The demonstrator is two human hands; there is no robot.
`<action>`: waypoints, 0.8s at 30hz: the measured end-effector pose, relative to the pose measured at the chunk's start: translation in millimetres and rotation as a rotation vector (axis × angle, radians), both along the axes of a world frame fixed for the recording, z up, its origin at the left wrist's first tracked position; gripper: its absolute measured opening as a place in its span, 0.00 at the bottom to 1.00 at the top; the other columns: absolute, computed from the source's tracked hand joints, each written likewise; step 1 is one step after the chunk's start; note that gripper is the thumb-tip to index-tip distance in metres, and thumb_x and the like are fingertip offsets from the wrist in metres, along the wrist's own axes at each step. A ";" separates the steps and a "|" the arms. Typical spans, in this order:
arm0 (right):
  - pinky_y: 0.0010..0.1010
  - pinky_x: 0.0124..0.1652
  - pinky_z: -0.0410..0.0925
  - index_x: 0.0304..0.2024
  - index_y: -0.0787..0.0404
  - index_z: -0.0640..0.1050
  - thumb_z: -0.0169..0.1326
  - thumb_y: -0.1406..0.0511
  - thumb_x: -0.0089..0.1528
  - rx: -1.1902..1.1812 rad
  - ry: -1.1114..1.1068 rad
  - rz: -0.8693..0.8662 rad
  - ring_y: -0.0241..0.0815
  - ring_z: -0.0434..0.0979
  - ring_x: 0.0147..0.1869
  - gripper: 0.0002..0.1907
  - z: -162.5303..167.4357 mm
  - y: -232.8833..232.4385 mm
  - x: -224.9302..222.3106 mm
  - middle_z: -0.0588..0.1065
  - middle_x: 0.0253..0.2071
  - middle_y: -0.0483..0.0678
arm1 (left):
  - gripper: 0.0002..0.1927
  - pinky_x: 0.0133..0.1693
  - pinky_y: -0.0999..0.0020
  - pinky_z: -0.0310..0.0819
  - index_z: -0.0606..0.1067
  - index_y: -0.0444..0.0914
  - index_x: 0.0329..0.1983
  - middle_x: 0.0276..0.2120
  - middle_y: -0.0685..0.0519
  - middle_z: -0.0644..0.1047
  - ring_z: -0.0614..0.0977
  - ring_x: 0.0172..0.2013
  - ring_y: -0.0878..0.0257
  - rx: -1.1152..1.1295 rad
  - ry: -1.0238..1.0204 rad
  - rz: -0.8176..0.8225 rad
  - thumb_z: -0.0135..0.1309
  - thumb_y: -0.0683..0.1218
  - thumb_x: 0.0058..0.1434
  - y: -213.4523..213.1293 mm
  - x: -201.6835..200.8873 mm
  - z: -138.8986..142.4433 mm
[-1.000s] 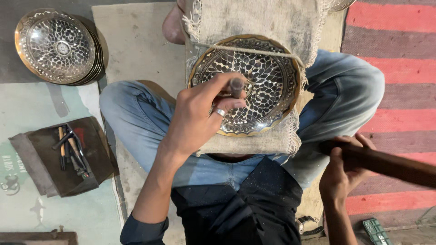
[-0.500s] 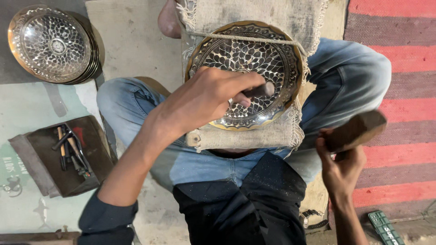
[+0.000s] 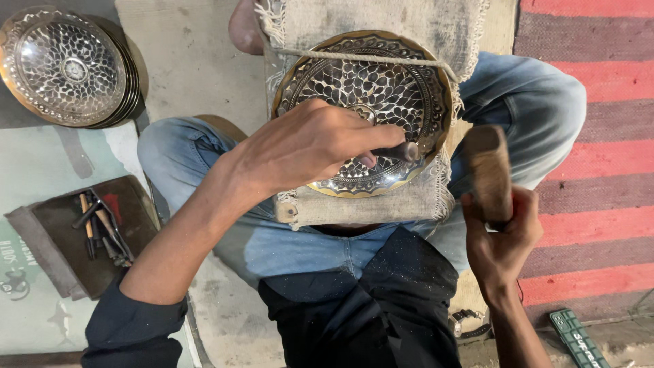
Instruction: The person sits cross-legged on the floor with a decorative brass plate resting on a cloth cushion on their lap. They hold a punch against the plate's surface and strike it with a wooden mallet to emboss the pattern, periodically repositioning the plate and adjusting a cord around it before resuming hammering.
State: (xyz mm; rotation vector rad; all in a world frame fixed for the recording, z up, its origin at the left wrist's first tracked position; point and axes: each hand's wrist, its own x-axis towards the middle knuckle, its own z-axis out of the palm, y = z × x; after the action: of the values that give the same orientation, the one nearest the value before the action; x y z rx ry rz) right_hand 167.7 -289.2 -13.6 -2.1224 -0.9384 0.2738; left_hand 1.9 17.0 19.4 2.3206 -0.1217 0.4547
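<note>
The left hand (image 3: 306, 146) lies over the engraved metal bowl (image 3: 364, 112), its fingers (image 3: 371, 136) clenched round a small metal punch (image 3: 407, 151). The punch tip projects just beyond the fingertips and meets the bowl's patterned inner face near the lower right rim. The bowl rests tilted on a burlap-covered block (image 3: 361, 204) on the person's lap, directly beneath the left fingers. A cord (image 3: 368, 58) crosses the bowl's upper part, well above the fingers.

The right hand (image 3: 501, 235) is raised to the right of the bowl, apart from it. Its fingers are wrapped tight on a wooden mallet (image 3: 487, 170), whose head stands above the knuckles, near the punch but not touching it.

Far to the left of the left fingers, a stack of similar engraved bowls (image 3: 68, 65) sits on the floor. Below that stack, a dark cloth (image 3: 82, 235) carries several loose hand tools (image 3: 102, 228). A striped red mat (image 3: 593, 170) lies beyond the right hand.
</note>
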 end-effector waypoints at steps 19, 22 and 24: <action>0.28 0.46 0.72 0.45 0.67 0.72 0.64 0.75 0.69 0.059 -0.039 0.024 0.38 0.77 0.42 0.12 2.3 9.4 16.9 0.77 0.41 0.49 | 0.26 0.19 0.68 0.75 0.79 0.39 0.56 0.28 0.49 0.83 0.87 0.28 0.62 -0.037 0.038 -0.022 0.55 0.27 0.56 0.2 2.5 10.6; 0.27 0.45 0.72 0.46 0.67 0.73 0.64 0.75 0.68 -0.033 -0.152 0.030 0.38 0.79 0.43 0.11 -2.6 4.3 22.3 0.77 0.41 0.50 | 0.28 0.23 0.67 0.77 0.78 0.38 0.56 0.30 0.49 0.84 0.88 0.32 0.60 -0.045 -0.006 -0.018 0.54 0.26 0.53 0.8 0.0 12.5; 0.27 0.43 0.72 0.45 0.67 0.74 0.63 0.76 0.68 -0.037 -0.168 0.040 0.38 0.78 0.42 0.10 -4.4 3.3 23.0 0.78 0.42 0.50 | 0.28 0.25 0.67 0.78 0.78 0.38 0.56 0.31 0.49 0.84 0.88 0.33 0.60 -0.038 -0.016 -0.017 0.54 0.26 0.53 1.2 -1.1 12.8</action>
State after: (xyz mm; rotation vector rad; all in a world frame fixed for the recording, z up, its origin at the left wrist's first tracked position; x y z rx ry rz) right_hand 190.7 -286.0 -18.0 -2.1884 -1.0807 0.1343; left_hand 0.7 18.2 32.2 2.2774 -0.1395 0.4633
